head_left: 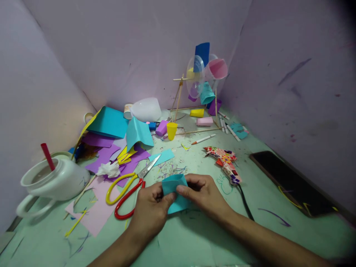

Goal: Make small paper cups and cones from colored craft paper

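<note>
One glossy, rounded white mug (71, 180) stands at left, then one pair of metal-bladed scissors (137, 177) with two looped handles. Before me, my left hand (152, 207) and my right hand (204, 192) pinch one folded turquoise paper (171, 185) between thumbs and fingers. Rightward lie one floral-patterned glue gun (226, 162) and one flat, black phone (286, 181).

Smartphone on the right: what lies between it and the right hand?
In the head view, the floral glue gun, its black cord and a green drawing lie between the right hand and the smartphone.
</note>
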Demonstrator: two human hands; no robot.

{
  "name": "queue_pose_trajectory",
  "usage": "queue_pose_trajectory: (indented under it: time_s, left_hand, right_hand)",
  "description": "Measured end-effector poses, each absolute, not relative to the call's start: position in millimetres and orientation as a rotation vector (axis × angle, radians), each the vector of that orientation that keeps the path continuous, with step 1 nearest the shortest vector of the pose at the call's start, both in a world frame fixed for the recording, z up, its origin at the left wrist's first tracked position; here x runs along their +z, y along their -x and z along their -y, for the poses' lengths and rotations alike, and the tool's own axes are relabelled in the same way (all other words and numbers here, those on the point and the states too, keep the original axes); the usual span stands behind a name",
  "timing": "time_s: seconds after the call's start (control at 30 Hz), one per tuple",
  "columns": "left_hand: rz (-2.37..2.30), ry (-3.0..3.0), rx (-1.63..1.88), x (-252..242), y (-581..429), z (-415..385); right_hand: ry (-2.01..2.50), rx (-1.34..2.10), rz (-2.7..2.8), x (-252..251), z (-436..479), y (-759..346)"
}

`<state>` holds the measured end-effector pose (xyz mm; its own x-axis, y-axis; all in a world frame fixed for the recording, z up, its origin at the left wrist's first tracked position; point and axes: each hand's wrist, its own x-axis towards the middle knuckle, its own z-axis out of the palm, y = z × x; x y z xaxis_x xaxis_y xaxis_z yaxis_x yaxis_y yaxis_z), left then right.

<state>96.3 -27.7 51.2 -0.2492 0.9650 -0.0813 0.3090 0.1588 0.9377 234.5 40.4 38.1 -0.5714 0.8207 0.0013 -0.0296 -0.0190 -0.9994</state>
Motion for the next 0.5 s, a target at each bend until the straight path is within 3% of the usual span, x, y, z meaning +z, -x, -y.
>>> queue_pose_trajectory:
  time_s: [0.13, 0.5]
  left_hand:
    - [-1.712, -1.206, 1.053, 50, -96, 28]
    - [-1.676, -1.153, 1.354, 46, -91, 34]
  right_hand:
    - [0.907, 1.458, 1.662, 45, -42, -237]
    - [0.994, 1.983, 1.287, 46, -37, -231]
